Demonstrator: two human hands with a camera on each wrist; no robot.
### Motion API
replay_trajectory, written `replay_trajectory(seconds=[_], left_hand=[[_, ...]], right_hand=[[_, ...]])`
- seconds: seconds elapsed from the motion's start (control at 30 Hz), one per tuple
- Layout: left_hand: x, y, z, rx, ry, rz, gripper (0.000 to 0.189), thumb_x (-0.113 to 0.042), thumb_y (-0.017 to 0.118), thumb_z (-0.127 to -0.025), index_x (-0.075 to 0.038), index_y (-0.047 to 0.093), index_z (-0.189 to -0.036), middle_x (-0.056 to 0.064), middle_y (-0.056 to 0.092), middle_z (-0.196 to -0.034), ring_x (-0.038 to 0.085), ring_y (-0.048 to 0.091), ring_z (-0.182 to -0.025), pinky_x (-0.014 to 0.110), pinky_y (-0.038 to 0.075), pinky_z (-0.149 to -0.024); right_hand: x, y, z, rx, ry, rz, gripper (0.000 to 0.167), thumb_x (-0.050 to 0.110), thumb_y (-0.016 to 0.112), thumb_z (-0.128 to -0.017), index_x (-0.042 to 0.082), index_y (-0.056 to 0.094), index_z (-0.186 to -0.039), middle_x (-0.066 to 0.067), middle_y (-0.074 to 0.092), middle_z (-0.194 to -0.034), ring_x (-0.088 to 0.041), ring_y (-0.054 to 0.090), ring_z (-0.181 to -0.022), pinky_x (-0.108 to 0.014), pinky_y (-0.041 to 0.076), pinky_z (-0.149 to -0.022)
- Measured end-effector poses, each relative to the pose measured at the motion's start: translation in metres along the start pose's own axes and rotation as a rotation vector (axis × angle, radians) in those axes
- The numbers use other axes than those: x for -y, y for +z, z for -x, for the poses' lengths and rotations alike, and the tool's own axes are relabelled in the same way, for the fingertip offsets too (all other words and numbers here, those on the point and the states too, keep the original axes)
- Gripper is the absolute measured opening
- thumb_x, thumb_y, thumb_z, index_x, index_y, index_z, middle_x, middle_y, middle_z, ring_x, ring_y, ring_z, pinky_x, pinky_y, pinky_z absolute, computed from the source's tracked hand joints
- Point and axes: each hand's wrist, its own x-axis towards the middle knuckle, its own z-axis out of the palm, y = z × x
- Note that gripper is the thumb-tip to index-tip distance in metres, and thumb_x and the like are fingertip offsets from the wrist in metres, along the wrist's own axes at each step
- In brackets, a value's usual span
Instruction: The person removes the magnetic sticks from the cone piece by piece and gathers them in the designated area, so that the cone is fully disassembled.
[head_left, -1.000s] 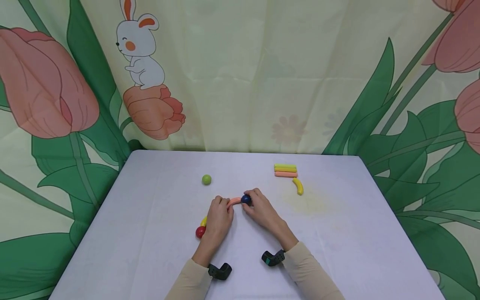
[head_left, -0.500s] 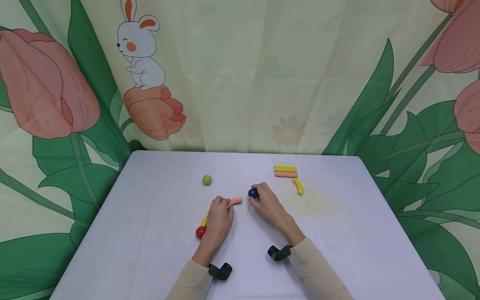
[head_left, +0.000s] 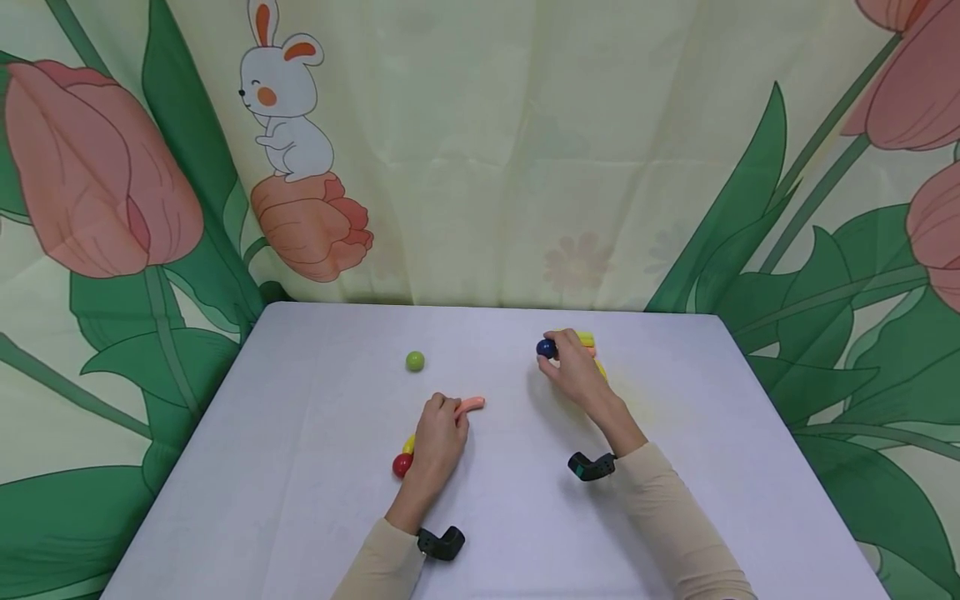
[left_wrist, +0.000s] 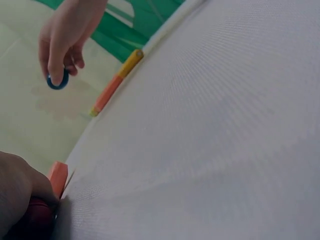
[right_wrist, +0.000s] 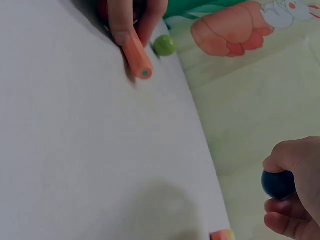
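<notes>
My left hand (head_left: 440, 433) grips a curved salmon-orange stick (head_left: 472, 404) low over the table, its free end pointing right. In the right wrist view that end of the stick (right_wrist: 139, 62) shows a small teal dot. A red ball (head_left: 402, 465) and a curved yellow stick (head_left: 408, 444) lie at the left hand's outer side, partly hidden by it. Farther back and to the right, my right hand (head_left: 577, 371) pinches a dark blue ball (head_left: 546, 348) between thumb and fingers, raised above the table.
Behind the right hand lie straight yellow sticks (head_left: 586, 338), partly covered, with a salmon one and a curved yellow stick (head_left: 602, 369). A green ball (head_left: 415, 361) sits toward the back left. The white table (head_left: 315, 417) ends at a printed curtain (head_left: 465, 167).
My right hand has pulled the blue ball away from the salmon stick's end and carried it right and back toward the straight sticks. My left hand stays in place with the stick.
</notes>
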Motion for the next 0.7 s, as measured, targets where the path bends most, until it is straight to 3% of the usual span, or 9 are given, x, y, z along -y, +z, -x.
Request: replay_trajectory(seconds=[0.17, 0.4, 0.7], left_hand=[[0.002, 0.001, 0.000, 0.007, 0.000, 0.012, 0.020, -0.011, 0.074, -0.088, 0.001, 0.074, -0.104, 0.010, 0.062, -0.092, 0.017, 0.056, -0.079, 0.029, 0.059, -0.075], [0.003, 0.001, -0.001, 0.009, -0.009, 0.024, 0.019, -0.010, 0.073, -0.089, 0.001, 0.074, -0.104, 0.009, 0.060, -0.091, 0.016, 0.054, -0.077, 0.028, 0.057, -0.073], [0.002, 0.000, 0.000, 0.017, -0.017, 0.035, 0.021, -0.010, 0.073, -0.089, 0.001, 0.074, -0.107, 0.010, 0.062, -0.094, 0.016, 0.056, -0.079, 0.029, 0.059, -0.077]], right_hand=[[-0.021, -0.009, -0.009, -0.023, 0.041, -0.013, 0.049, 0.017, 0.066, -0.095, -0.008, 0.052, -0.134, -0.025, 0.053, -0.125, -0.035, 0.063, -0.108, -0.047, 0.056, -0.093], [-0.052, -0.018, -0.019, -0.002, 0.193, -0.051, 0.054, 0.021, 0.059, -0.100, -0.004, 0.042, -0.144, -0.024, 0.044, -0.142, -0.039, 0.050, -0.126, -0.055, 0.045, -0.109], [-0.089, -0.021, -0.023, -0.004, 0.305, -0.013, 0.055, 0.022, 0.055, -0.101, -0.003, 0.039, -0.147, -0.026, 0.041, -0.146, -0.039, 0.050, -0.124, -0.054, 0.045, -0.109]])
